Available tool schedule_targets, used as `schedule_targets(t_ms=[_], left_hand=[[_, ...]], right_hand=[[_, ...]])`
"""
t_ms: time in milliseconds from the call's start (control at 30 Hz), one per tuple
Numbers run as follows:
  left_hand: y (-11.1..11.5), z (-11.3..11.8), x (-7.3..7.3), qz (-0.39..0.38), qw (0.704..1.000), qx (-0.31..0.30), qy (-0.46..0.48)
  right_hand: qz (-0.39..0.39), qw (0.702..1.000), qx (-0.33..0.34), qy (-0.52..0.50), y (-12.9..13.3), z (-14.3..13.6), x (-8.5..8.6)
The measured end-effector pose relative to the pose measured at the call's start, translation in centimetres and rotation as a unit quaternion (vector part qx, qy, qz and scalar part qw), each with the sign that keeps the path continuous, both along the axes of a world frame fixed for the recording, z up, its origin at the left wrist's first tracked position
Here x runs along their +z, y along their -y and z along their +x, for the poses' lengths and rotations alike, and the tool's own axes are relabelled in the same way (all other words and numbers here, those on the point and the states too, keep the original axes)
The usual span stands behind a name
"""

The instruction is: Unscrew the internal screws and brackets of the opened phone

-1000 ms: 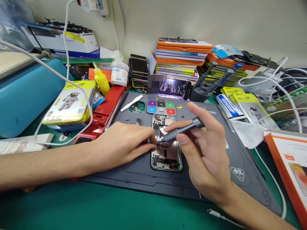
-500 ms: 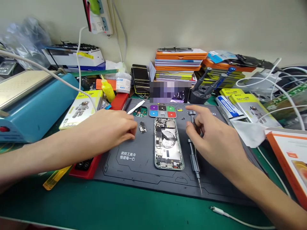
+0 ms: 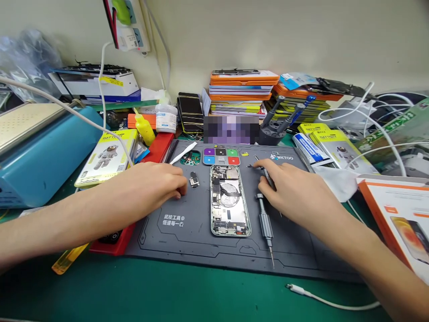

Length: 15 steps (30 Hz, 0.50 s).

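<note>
An opened phone (image 3: 230,210) lies on the dark grey work mat (image 3: 196,248), its inner parts and round coil showing. To its left, my left hand (image 3: 169,183) rests with loosely curled fingers; nothing shows in them. A small metal bracket (image 3: 194,180) lies just beyond those fingertips. My right hand (image 3: 281,185) is right of the phone, its thumb and bent fingers around a slim dark screwdriver (image 3: 267,175), partly hidden by the hand. The index fingertip is at a tiny black part (image 3: 250,166). Another grey screwdriver (image 3: 266,223) lies below this hand.
Behind the phone sits a coloured magnetic tray (image 3: 221,157), with a white spudger (image 3: 183,152) to its left. A screwdriver stand (image 3: 272,134), stacked boxes (image 3: 243,85) and battery boxes (image 3: 107,156) line the back and sides. A white cable (image 3: 298,290) lies in front.
My right hand has come down toward the mat, its index fingertip now at the tiny black part, and the dark screwdriver has shifted with it. The whole view has moved slightly.
</note>
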<state>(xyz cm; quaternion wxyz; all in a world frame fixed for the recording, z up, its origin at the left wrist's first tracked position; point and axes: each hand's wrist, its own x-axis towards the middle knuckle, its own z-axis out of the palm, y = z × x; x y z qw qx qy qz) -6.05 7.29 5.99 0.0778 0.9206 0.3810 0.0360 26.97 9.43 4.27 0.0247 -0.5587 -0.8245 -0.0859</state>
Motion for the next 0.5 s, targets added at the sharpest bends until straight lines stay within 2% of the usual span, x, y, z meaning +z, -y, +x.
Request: schedule_targets(t_ms=[167, 267, 367, 500], left_hand=[[-0.1, 0.2, 0.0, 0.031, 0.999, -0.002, 0.01], [0.7, 1.3, 0.0, 0.091, 0.996, 0.012, 0.019], [1.8, 2.7, -0.4, 0.125, 0.991, -0.016, 0.043], [2.6, 4.0, -1.6, 0.157, 0.984, -0.06, 0.056]], right_hand=[[0.009, 1.0, 0.004, -0.003, 0.4, -0.2, -0.1], [0.035, 0.999, -0.024, -0.004, 0.8, -0.5, 0.4], [0.055, 0.997, -0.048, 0.004, 1.3, -0.5, 1.0], [-0.03, 0.999, -0.03, -0.006, 1.6, -0.3, 1.7]])
